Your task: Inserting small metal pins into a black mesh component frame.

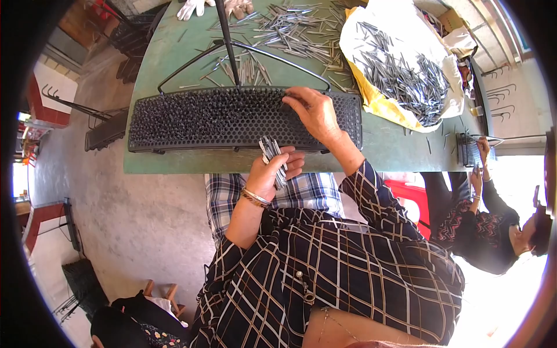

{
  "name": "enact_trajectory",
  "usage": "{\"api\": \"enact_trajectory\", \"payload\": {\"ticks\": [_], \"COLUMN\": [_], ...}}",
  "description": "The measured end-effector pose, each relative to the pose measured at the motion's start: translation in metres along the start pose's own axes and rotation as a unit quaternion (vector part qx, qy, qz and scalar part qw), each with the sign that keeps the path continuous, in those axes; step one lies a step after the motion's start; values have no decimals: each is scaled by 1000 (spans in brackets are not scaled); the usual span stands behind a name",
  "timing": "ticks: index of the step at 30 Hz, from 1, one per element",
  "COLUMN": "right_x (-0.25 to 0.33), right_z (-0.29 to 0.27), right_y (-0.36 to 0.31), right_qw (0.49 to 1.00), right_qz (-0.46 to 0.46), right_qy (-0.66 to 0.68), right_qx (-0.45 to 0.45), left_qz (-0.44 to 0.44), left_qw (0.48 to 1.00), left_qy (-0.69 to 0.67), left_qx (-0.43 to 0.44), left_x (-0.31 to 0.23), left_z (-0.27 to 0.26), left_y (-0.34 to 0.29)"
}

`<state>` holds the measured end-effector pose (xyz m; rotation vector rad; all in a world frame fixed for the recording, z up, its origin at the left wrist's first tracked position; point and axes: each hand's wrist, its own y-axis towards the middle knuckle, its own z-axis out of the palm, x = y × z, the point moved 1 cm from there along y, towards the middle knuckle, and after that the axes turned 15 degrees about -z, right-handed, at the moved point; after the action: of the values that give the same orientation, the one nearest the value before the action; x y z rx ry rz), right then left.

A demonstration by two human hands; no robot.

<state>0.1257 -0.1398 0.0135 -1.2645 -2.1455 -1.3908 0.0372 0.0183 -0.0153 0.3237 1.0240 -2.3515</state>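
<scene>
A long black perforated plate [272,132] lies across the near side of the table, joined to a black rod frame [231,55] that rises from its far side. Dark strip ends crowd its left part, while rows of round holes show along its front and right. In front of it, my left hand [264,177] is closed around a bundle of thin grey metallic strips [270,152]. My right hand [319,116] rests over the plate, thumb and fingertips pinched together at the holes. Whatever those fingertips hold is too small and dark to make out.
Loose strips [290,26] litter the green table [168,58]. A white-and-yellow sack [362,87] full of strips lies at the right. Pale gloves [191,8] lie far left. Another person [493,226] works at the right end with a smaller plate [467,149].
</scene>
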Motion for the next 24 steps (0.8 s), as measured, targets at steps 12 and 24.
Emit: {"api": "enact_trajectory", "payload": {"ticks": [12, 24], "right_x": [3, 4], "right_z": [6, 8], "right_y": [-3, 3], "right_qw": [991, 983], "right_qz": [-124, -163], "right_qy": [-52, -72], "right_qx": [19, 33], "left_qz": [-10, -12], "left_qw": [1000, 997], "left_qy": [11, 78], "left_qx": [-5, -2], "left_x": [1, -2], "left_z": [-2, 6], "left_y": [0, -8]}}
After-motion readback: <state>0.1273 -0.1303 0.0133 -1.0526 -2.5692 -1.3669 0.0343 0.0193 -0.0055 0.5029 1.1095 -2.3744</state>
